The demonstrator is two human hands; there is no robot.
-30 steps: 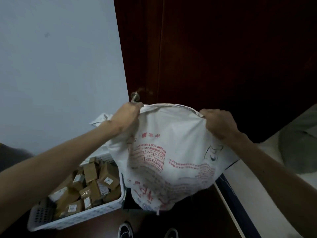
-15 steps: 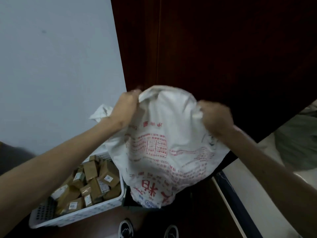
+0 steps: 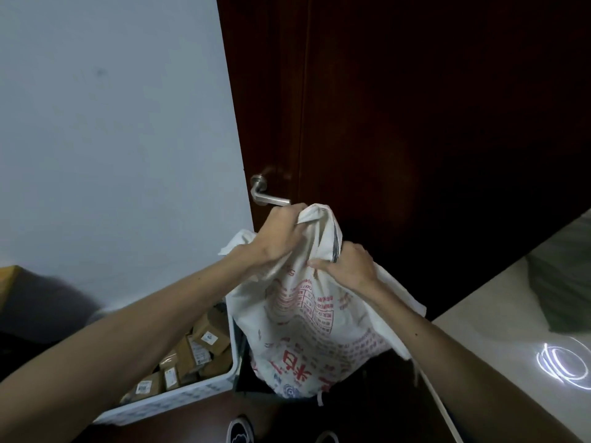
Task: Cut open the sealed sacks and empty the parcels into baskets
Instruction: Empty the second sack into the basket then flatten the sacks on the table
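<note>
Two hands, my left hand (image 3: 281, 239) and right hand (image 3: 350, 268), clutch the sack (image 3: 307, 334) top, fingers (image 3: 289, 215) curled into cloth; basket (image 3: 192, 393) left of sack.

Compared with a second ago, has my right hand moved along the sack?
Yes. The right hand has moved left, toward the door handle, bunching the sack up close to the left hand.

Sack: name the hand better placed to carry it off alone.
Left, likely: the left hand grips the bunched top of the sack, which hangs from it; the right hand holds cloth lower down.
</note>
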